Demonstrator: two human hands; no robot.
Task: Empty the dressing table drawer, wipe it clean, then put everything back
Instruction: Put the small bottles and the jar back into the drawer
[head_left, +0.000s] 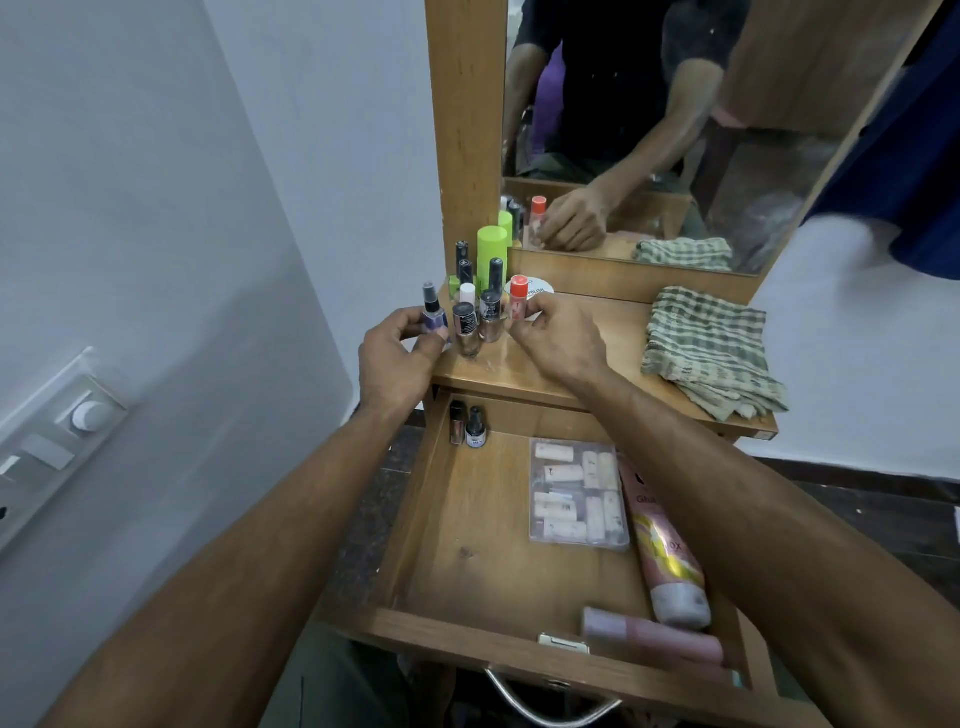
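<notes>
Left hand (397, 358) is gripping the purple spray bottle (434, 317); right hand (558, 338) is pinching the red-capped tube (518, 301). Both are setting down upright on the tabletop (597, 358), clearing the drawer (498, 545) below my wrists for wiping.

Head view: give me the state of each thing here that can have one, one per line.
Drawer: pulled open, partly emptied.
Left hand: grips the purple spray bottle, upright on the tabletop.
Right hand: pinches the red-capped tube, upright.
Checked cloth: folded, lying on the tabletop.
Pink tube: lying flat in the drawer.
</notes>
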